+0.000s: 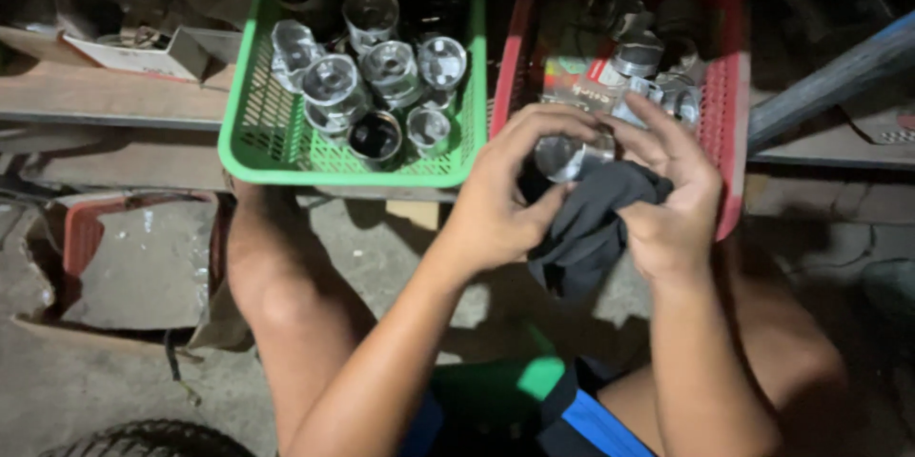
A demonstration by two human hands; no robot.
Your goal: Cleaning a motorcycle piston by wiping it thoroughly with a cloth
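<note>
Your left hand point(496, 195) and right hand point(667, 200) both close around a shiny metal cup point(564, 156) and dark rag point(591, 219) just in front of the red basket point(729, 85).

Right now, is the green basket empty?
No, the green basket holds a cluster of shiny metal cylindrical parts, while both hands work beside it.

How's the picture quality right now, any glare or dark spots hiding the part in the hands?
Head view: lit centre, dark corners; glare on the metal cylinder between left hand and right hand; dark cloth lacks detail; parts in the green basket shine; slight softness.
</note>
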